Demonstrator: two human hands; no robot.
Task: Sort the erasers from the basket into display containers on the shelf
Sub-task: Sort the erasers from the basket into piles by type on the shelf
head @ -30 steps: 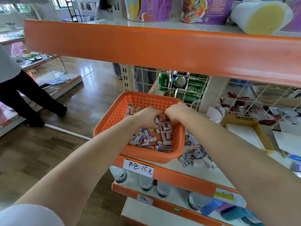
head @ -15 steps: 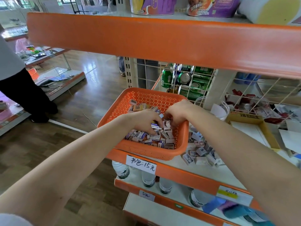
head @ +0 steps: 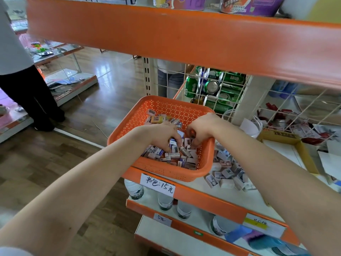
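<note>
Erasers (head: 173, 155) sit in the orange basket (head: 175, 108) at the shelf's (head: 230, 198) left end. Left hand (head: 160, 135) and right hand (head: 201, 128) curl down into the pile; what they hold is hidden. Best pinch a few of one kind, so none drop.

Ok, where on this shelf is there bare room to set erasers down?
Bare: the white shelf strip between the loose pile of small boxed erasers and the orange front lip; also the white floor of the brown cardboard tray. Crowded: the orange perforated plastic basket, where left hand and right hand reach in, and the pile beside it.
</note>
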